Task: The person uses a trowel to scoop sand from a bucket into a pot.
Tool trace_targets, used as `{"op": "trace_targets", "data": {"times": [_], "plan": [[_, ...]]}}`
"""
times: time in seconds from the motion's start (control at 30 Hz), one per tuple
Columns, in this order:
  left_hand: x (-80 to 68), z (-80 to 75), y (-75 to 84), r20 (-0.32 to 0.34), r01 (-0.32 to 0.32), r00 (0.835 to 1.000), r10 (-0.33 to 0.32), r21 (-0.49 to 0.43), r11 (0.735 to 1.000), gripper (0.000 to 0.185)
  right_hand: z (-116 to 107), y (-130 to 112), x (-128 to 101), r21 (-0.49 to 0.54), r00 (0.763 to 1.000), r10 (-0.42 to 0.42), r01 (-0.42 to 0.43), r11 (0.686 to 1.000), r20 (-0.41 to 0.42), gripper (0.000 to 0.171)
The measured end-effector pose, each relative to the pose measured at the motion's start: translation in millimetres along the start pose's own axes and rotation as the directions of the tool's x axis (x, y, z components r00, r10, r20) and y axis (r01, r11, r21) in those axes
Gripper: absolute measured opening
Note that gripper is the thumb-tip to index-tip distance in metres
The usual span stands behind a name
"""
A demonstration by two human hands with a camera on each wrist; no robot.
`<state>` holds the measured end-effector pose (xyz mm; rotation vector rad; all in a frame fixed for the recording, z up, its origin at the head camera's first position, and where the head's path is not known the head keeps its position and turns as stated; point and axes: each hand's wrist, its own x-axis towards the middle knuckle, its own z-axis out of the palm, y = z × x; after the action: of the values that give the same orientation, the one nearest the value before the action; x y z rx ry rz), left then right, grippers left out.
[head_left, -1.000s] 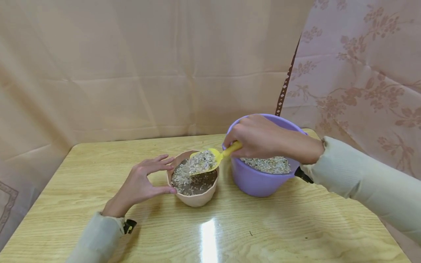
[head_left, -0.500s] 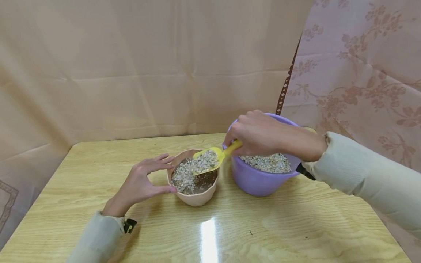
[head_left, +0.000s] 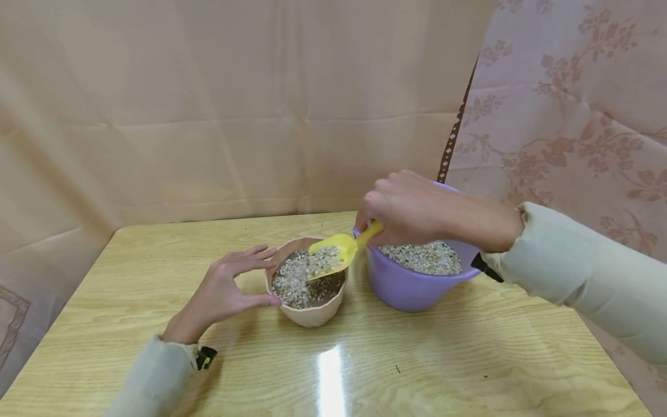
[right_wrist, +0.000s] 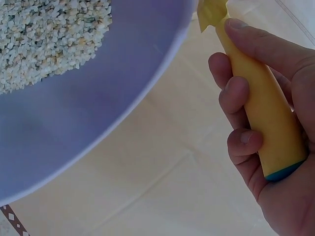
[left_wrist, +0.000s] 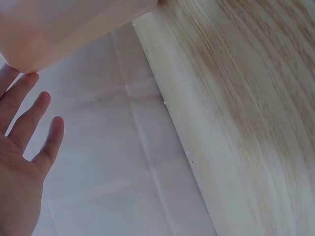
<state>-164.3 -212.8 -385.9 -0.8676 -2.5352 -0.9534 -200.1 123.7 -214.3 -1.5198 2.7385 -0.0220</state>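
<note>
My right hand (head_left: 406, 208) grips the yellow handle (right_wrist: 266, 113) of a small scoop (head_left: 339, 249), fingers curled round it and thumb lying along it. The scoop's blade tilts down over a peach-coloured pot (head_left: 312, 317) with a faceted side, and pale gravel (head_left: 325, 260) slides off its lip. Inside the pot, light gravel (head_left: 292, 284) covers the left part of a brown surface (head_left: 330, 286). My left hand (head_left: 221, 289) touches the pot's left side with thumb and fingertips, the fingers mostly straight. In the left wrist view its fingertips (left_wrist: 30, 78) meet the pot's lower wall.
A purple tub (head_left: 417, 289) partly filled with pale gravel (head_left: 427, 258) stands right of the pot, under my right forearm. Both containers stand on a wood-grain table (head_left: 182, 255). Beige cloth (head_left: 260, 116) hangs behind, and a flowered cloth (head_left: 573, 116) hangs at the right.
The scoop has shifted slightly right and tipped further, and gravel on it has thinned at the handle end. More gravel lies in the pot. The left hand has stayed in place.
</note>
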Motion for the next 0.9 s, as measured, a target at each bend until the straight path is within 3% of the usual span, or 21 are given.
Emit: {"op": "trace_targets", "data": {"times": [0.4,0.9], "plan": [[0.9,0.2,-1.6,-0.011,-0.016,1.0,0.016,0.001,1.0,0.068,-11,-3,-1,-0.021,0.999,0.032,-0.031,0.999,0.029,0.007],[0.4,-0.9,0.6,0.001,-0.001,1.0,0.001,0.013,1.0,0.067,-13,-3,-4,0.005,0.997,0.063,-0.063,0.998,0.04,0.01]]}}
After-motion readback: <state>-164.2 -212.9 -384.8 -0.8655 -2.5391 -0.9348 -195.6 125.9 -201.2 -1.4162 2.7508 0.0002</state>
